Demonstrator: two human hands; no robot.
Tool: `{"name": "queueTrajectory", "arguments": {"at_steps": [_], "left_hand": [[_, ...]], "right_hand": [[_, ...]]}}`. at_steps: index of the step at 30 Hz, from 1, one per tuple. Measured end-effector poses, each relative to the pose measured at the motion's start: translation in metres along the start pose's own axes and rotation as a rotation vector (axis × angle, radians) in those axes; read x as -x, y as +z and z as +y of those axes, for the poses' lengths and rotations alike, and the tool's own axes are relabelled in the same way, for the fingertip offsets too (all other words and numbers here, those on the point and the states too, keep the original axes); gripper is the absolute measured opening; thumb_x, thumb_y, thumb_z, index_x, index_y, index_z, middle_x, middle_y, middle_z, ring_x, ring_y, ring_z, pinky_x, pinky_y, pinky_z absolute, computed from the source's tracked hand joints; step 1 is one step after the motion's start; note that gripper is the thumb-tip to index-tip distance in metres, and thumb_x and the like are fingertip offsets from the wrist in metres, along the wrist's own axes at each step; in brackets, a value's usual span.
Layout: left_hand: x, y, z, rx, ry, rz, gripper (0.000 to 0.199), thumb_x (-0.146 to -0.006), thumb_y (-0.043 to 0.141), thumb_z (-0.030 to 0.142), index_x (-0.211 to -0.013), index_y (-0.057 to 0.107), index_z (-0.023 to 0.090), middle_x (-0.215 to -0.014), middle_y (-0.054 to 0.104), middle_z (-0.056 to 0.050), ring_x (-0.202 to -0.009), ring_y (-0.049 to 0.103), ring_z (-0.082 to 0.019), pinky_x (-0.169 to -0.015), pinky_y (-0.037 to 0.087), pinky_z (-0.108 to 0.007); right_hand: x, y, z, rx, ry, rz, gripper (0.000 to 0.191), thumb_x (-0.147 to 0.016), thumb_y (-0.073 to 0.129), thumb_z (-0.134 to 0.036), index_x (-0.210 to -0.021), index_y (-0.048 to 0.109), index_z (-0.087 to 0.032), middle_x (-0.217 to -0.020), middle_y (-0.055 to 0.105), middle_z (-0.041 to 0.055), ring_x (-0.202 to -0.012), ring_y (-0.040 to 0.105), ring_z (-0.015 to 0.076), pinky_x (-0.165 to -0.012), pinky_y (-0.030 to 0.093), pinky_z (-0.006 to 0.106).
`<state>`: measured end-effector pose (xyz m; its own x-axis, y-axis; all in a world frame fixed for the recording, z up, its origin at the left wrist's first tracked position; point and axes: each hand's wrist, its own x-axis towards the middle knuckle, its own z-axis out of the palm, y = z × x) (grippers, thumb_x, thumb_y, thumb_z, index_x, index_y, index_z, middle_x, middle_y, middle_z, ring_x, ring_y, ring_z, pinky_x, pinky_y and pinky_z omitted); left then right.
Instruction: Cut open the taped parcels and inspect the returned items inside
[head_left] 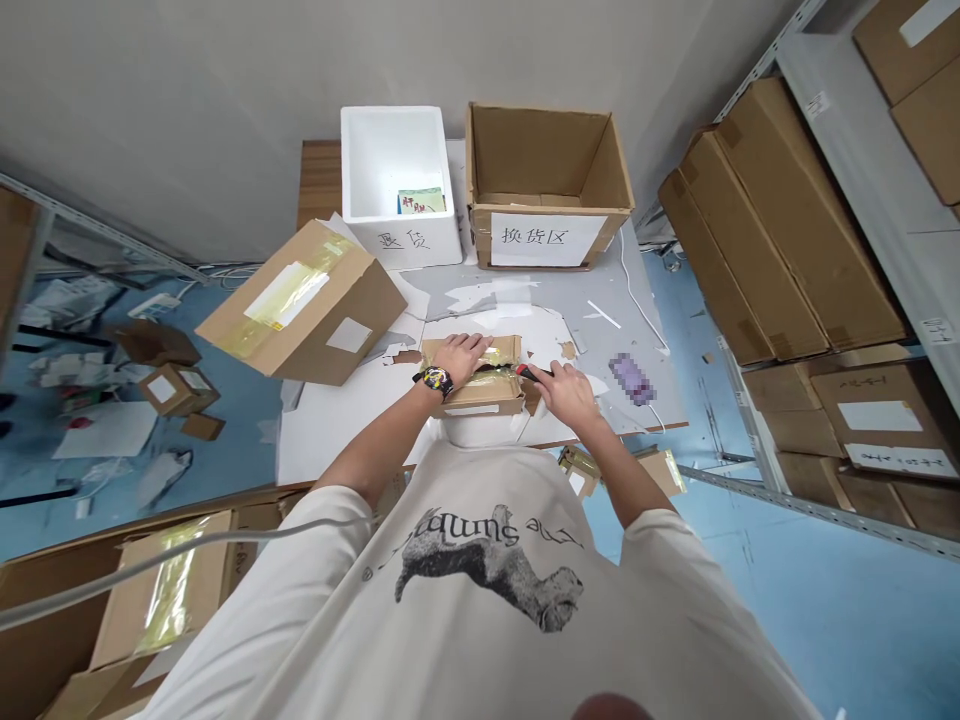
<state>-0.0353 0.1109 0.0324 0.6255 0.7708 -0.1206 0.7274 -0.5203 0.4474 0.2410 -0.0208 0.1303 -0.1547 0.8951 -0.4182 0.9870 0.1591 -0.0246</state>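
A small taped cardboard box (480, 392) lies on the table close to the body. My left hand (459, 360) rests flat on its top, fingers stretched out, with a watch on the wrist. My right hand (566, 392) is closed round a red and black cutter (530, 374), whose tip is at the tape seam on the box's right part. The blade itself is too small to make out. Yellowish tape runs along the box top, and a white label shows on its near side.
Behind stand a white foam box (394, 165) and an open cardboard box (551, 155). A larger taped box (307, 300) sits tilted at the left. A blurred purple item (632, 379) lies right. Shelves with cartons (795, 220) flank the right side.
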Motion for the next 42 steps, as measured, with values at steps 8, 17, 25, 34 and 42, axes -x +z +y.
{"name": "queueTrajectory", "arguments": {"at_steps": [8,17,25,34,42], "left_hand": [[0.004,0.002,0.005,0.024,0.009,0.0,0.057,-0.113,0.056,0.038,-0.167,0.071,0.026,-0.165,0.07,-0.018,-0.151,0.061,-0.042,-0.135,0.037,-0.058],[0.004,-0.007,0.006,-0.012,0.01,0.017,0.054,-0.116,0.05,0.037,-0.163,0.074,0.026,-0.163,0.074,-0.015,-0.147,0.067,-0.039,-0.129,0.043,-0.056],[-0.004,-0.007,-0.002,-0.002,0.021,-0.046,0.073,-0.106,0.074,0.056,-0.172,0.065,0.027,-0.175,0.065,-0.015,-0.159,0.058,-0.043,-0.135,0.038,-0.061],[0.052,0.001,0.001,0.148,0.079,0.129,0.056,-0.107,0.076,0.055,-0.154,0.077,0.026,-0.157,0.075,-0.015,-0.146,0.065,-0.039,-0.128,0.047,-0.057],[0.073,0.026,0.052,0.032,-0.022,0.161,0.052,-0.104,0.077,0.058,-0.141,0.079,0.022,-0.133,0.076,-0.019,-0.128,0.067,-0.043,-0.115,0.05,-0.058]], "right_hand": [[0.007,0.003,0.033,0.04,-0.074,-0.027,0.061,-0.126,0.033,-0.046,-0.185,0.046,-0.038,-0.154,0.065,0.0197,-0.134,0.06,0.0366,-0.109,0.045,0.041],[-0.01,0.013,0.039,0.039,-0.177,0.082,0.059,-0.125,0.045,-0.042,-0.183,0.051,-0.035,-0.147,0.07,0.0198,-0.127,0.061,0.0356,-0.105,0.044,0.04],[0.034,0.049,0.084,-0.377,0.012,0.306,0.054,-0.123,0.046,-0.048,-0.161,0.078,-0.027,-0.123,0.081,0.0157,-0.108,0.073,0.0315,-0.089,0.054,0.037],[0.068,0.087,0.089,-1.449,0.169,-0.052,0.077,-0.089,0.075,-0.09,-0.115,0.084,-0.018,-0.067,0.065,-0.0008,-0.054,0.049,0.0155,-0.054,0.042,0.029],[0.018,0.083,0.046,-1.578,0.174,0.248,0.064,-0.091,0.079,-0.08,-0.117,0.077,-0.022,-0.073,0.062,-0.0042,-0.058,0.051,0.0129,-0.055,0.043,0.026]]}}
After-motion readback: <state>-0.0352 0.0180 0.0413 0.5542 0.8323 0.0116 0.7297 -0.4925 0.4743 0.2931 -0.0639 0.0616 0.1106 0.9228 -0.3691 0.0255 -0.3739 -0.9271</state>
